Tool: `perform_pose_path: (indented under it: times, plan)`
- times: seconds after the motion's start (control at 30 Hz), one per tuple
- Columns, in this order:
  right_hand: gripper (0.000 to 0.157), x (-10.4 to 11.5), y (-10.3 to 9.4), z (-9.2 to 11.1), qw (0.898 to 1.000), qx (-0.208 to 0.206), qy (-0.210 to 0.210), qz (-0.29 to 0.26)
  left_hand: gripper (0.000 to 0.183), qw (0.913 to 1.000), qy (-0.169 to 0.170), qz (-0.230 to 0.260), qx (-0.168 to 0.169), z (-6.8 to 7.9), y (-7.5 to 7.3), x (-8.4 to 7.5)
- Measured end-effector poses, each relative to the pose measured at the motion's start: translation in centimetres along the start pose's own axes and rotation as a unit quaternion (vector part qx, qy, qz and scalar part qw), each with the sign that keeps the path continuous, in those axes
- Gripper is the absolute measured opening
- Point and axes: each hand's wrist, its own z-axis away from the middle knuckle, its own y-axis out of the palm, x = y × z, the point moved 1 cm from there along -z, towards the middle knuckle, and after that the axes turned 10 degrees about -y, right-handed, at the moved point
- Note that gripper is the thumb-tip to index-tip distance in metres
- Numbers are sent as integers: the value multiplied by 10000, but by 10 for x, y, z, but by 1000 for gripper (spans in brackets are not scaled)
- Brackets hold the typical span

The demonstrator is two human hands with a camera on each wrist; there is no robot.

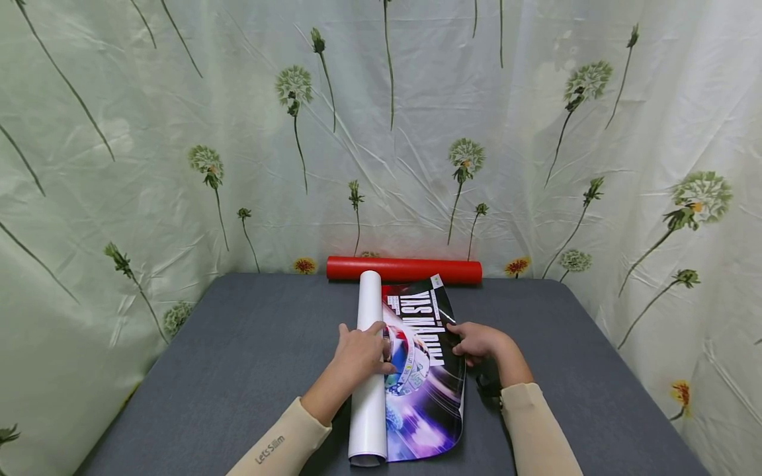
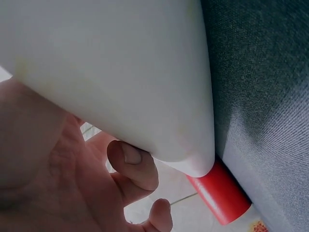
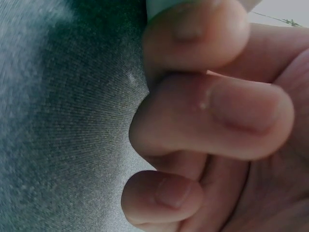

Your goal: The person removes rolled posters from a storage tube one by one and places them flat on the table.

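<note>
A glossy poster [image 1: 424, 396] with purple and black print and white lettering lies partly unrolled on the dark table. Its left part forms a white roll [image 1: 366, 423], its blank back outward. My left hand [image 1: 357, 354] lies across the middle of this roll and holds it, fingers curved about it. Those bent fingers [image 2: 133, 164] show against the white surface in the left wrist view. At the poster's right edge my right hand [image 1: 482, 344] pinches the sheet between thumb and fingers. Several curled fingers [image 3: 212, 111] fill the right wrist view, hiding most of the sheet.
A red roll [image 1: 405, 270] lies crosswise along the table's far edge, just behind the poster's top end. The dark grey table [image 1: 268, 324] extends on both sides. A pale curtain [image 1: 250, 132] with dandelion prints hangs behind and around it.
</note>
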Motion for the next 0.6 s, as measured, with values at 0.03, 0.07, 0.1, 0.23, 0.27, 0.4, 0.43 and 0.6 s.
perform_pose_path:
  times: [0.03, 0.07, 0.1, 0.23, 0.27, 0.4, 0.43, 0.6]
  plan:
    - [71, 0, 0, 0, 10000, -6, 6, 20, 34, 10000, 6, 21, 1, 0, 0, 0]
    - [71, 0, -1, 0, 10000, -14, 24, 29, 36, 10000, 14, 64, -6, 0, 0, 0]
    - [71, 0, -1, -1, 10000, -33, 47, 34, 37, 9999, 26, 100, -21, -1, 1, 1]
    - [70, -1, -2, 0, 9999, -121, 109, 37, 40, 9997, 57, 214, -72, -2, 2, 0]
    - [70, -1, -2, 0, 9998, -132, 119, 51, 40, 9997, 46, 201, -89, -2, 2, 0]
    - [69, -1, -3, 2, 9997, -155, 157, 69, 32, 9997, 22, 184, -177, -2, 1, 0]
    - [69, -1, -3, 2, 9997, -156, 173, 66, 29, 9996, 21, 191, -205, -1, 1, 0]
    - [68, -2, -4, 4, 9995, -183, 242, -28, 20, 9992, 5, 297, -281, -1, 1, 0]
